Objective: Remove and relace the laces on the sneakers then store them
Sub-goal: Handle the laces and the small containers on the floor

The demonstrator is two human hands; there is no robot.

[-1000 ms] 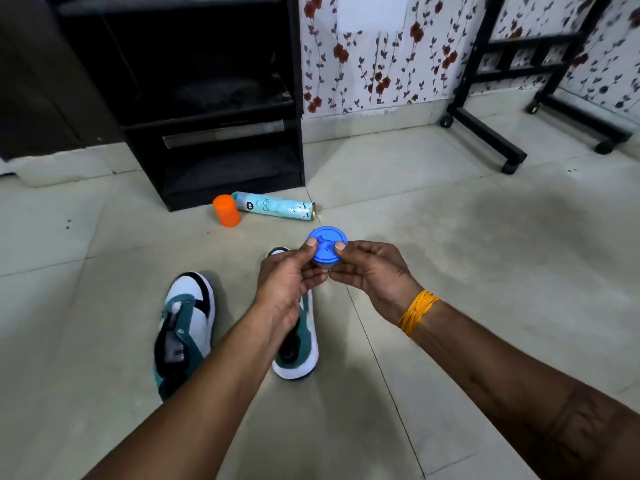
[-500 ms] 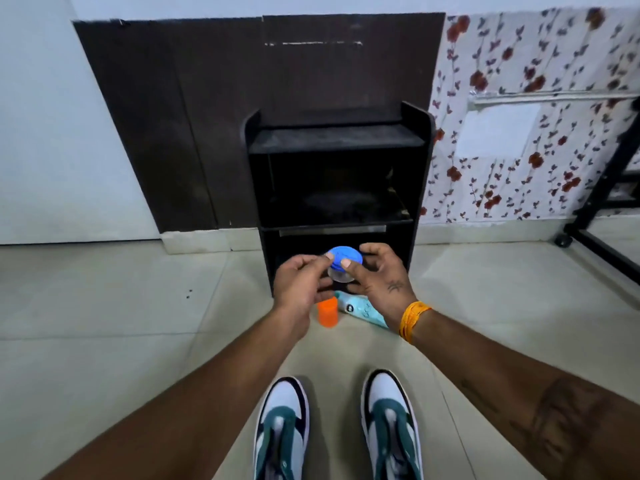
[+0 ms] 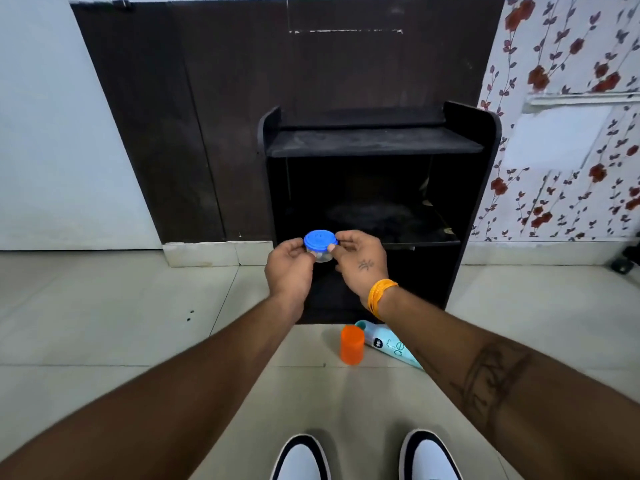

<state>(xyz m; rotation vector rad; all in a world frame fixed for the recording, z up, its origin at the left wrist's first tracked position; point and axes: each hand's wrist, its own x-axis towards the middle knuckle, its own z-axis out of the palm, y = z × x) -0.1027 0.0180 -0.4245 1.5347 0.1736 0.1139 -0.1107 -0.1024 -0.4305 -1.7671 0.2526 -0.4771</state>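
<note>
While both my hands hold the small clear container (image 3: 320, 255) with its blue lid (image 3: 320, 240) mid-frame, left grip (image 3: 289, 266) and right grip (image 3: 360, 261) pinching its sides before the black shelf (image 3: 374, 143), the sneakers' (image 3: 301, 457) toes sit at bottom centre on the floor.

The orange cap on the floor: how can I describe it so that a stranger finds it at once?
Find the black shelf unit against the dark wall panel. On the tiled floor just before its base, an orange cap stands upright beside a lying pale teal spray can. It is the only orange thing on the floor.
</note>
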